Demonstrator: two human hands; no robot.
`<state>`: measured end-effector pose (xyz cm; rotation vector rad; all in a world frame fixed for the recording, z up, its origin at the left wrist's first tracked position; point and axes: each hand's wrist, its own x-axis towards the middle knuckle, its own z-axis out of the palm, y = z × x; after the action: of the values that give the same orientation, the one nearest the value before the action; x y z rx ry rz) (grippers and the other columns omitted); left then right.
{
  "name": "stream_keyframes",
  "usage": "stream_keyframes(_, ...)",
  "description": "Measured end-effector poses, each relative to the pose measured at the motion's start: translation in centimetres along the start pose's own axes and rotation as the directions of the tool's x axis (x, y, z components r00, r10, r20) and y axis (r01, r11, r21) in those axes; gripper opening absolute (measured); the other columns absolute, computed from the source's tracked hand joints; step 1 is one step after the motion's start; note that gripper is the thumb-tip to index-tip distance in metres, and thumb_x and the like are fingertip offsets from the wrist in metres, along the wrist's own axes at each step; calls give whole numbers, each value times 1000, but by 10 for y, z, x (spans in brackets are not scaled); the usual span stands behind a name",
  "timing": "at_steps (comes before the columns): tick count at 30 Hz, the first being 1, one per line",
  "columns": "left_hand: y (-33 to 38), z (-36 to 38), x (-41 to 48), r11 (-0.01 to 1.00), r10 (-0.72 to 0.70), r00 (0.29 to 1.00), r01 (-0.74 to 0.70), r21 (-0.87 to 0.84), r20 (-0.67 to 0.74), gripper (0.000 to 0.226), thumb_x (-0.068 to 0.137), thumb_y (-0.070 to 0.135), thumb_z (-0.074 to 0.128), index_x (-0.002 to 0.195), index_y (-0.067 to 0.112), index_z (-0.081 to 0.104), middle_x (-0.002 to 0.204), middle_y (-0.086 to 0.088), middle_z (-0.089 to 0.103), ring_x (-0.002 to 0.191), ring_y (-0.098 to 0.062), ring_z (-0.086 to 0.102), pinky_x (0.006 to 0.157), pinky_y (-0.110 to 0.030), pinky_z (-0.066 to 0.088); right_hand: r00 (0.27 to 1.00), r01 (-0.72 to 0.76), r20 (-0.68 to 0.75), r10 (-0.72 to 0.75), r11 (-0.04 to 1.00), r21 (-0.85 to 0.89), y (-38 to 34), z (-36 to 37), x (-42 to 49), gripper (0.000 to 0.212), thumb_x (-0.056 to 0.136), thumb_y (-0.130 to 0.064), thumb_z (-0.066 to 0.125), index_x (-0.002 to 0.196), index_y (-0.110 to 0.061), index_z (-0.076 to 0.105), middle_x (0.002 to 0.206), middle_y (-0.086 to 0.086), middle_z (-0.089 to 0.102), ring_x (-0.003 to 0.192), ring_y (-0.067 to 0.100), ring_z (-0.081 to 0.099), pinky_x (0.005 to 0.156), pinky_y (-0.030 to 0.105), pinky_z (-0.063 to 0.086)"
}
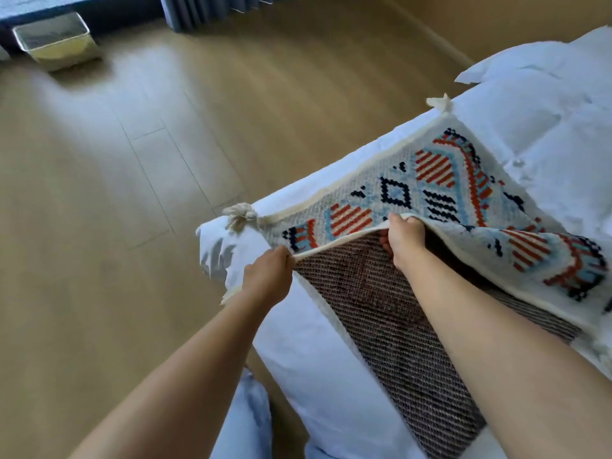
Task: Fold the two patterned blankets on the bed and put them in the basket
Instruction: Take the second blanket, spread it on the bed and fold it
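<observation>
Both hands, left hand (268, 273) and right hand (404, 240), pinch patterned blanket (440, 180) edge | first fold underway | next: align corners; basket (56, 41) far.

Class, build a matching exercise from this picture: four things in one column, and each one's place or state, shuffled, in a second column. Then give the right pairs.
Things
1. patterned red, blue and cream blanket
2. brown woven blanket
3. pale rectangular basket
4. white pillow

Places or states
A. on the wooden floor by the curtains
B. flat on the bed, partly covered
C. edge pinched by both hands, being folded
D. at the far end of the bed

Pairs: 1-C, 2-B, 3-A, 4-D
</observation>
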<state>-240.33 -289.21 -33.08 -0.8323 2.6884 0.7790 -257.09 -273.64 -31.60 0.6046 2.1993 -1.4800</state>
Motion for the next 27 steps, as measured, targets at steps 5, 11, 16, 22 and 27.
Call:
stream_keyframes(5,-63,-23,87,997,63,994,-66,35,84,27,97,30,35,89,13,55,94,-7,61,85,-28,57,67,-34,41,997,-67,-49,66,997,-32,-18,89,35,44,96,-28,43,132,-2,43,64,4,50,48,14,41,42,24,34)
stream_keyframes(11,-105,-27,153,976,145,955,-181,121,258,25,96,31,35,86,18,54,95,-2,57,89,-26,54,71,-34,38,973,-183,-154,172,981,-63,-19,152,63,39,97,-23,42,128,0,45,65,3,52,47,14,45,30,13,33)
stream_keyframes(16,-107,-13,186,966,127,946,-185,178,297,28,96,31,35,98,15,58,101,-6,51,96,-28,48,72,-36,31,963,-220,-185,195,968,-122,-18,175,91,39,97,-24,44,126,1,47,99,12,60,62,16,55,41,20,38)
stream_keyframes(22,-111,-8,225,928,-26,885,-151,340,464,29,96,30,32,110,14,53,115,-7,50,110,-26,44,84,-38,34,959,-268,-139,246,948,-175,-21,200,121,28,95,-24,47,114,-5,53,104,17,61,79,27,61,69,36,50)
stream_keyframes(27,-100,-19,253,893,-24,773,-268,361,634,28,90,34,38,102,14,54,111,-7,50,109,-26,45,88,-39,36,940,-330,-170,295,912,-243,-17,208,124,30,92,-34,51,85,-5,56,89,17,66,79,29,64,70,37,49)
